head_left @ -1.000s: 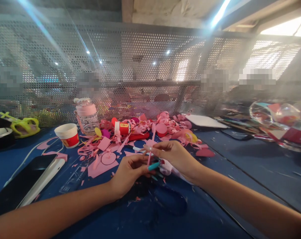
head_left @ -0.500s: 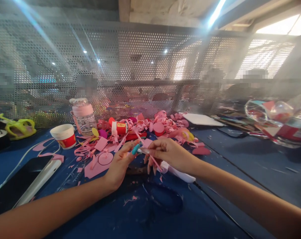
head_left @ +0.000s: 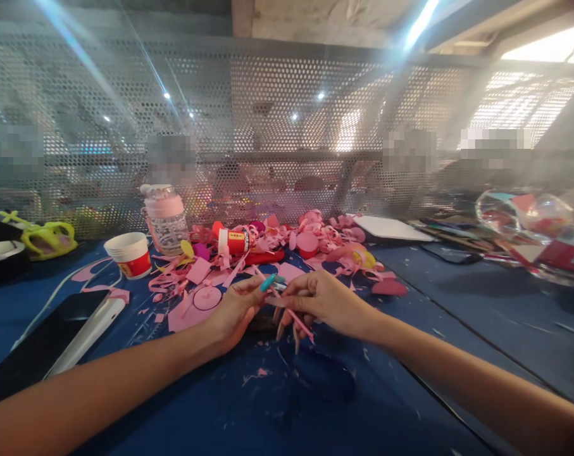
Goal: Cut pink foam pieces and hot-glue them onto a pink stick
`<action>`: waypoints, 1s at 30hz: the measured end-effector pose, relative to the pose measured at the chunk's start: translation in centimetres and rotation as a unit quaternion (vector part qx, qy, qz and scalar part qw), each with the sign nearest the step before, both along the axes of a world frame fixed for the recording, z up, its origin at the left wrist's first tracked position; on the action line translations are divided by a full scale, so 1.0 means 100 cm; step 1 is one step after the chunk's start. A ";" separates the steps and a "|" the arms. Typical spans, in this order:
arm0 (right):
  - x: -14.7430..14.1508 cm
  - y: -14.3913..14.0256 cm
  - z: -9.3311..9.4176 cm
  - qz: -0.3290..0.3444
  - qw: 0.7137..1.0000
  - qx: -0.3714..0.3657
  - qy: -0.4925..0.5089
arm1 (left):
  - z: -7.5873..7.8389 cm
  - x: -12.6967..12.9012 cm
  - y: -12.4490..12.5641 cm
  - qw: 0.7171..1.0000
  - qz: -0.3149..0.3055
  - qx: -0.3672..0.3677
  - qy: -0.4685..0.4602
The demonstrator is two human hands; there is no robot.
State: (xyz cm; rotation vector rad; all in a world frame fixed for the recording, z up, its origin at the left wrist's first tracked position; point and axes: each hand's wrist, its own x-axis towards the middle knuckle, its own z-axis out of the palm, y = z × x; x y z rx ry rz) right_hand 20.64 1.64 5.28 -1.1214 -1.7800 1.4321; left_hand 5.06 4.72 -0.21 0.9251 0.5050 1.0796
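Note:
A thin pink strip [head_left: 300,322] runs slantwise between my two hands, its lower end free under my right hand. Thumb and fingers of my left hand [head_left: 237,310] pinch it near its upper part; a long turquoise nail shows on the thumb. My right hand [head_left: 322,301] is closed on the strip just beside, its fingertips close to the left thumb. A small pale piece shows between the fingertips, too small to name. Behind the hands lies a heap of pink scraps [head_left: 310,221], with a red and white paper cup [head_left: 233,241] on its side among them.
To the left stand stacked paper cups [head_left: 133,266], a pink-lidded bottle [head_left: 165,215], a phone [head_left: 44,342] and a yellow crown-like piece [head_left: 49,240]. A perforated metal screen [head_left: 287,82] rises behind. A clear plastic bag [head_left: 528,221] is at right; a dark loop [head_left: 324,377] lies in front.
Both hands stay together on the strip, with the right fingers slightly shifted along it. The view has turned a little left. The white tool under my right wrist is now hidden.

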 end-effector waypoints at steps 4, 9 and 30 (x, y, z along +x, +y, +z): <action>-0.002 -0.008 0.011 -0.046 0.994 0.072 -0.061 | -0.001 0.000 0.004 0.999 0.010 -0.045 -0.024; 0.013 -0.027 0.058 -0.210 0.863 0.396 -0.233 | 0.000 0.001 0.006 0.996 0.025 -0.072 -0.051; 0.056 -0.025 -0.056 -0.261 0.805 0.336 -0.413 | -0.001 0.003 0.003 0.996 0.051 -0.057 -0.038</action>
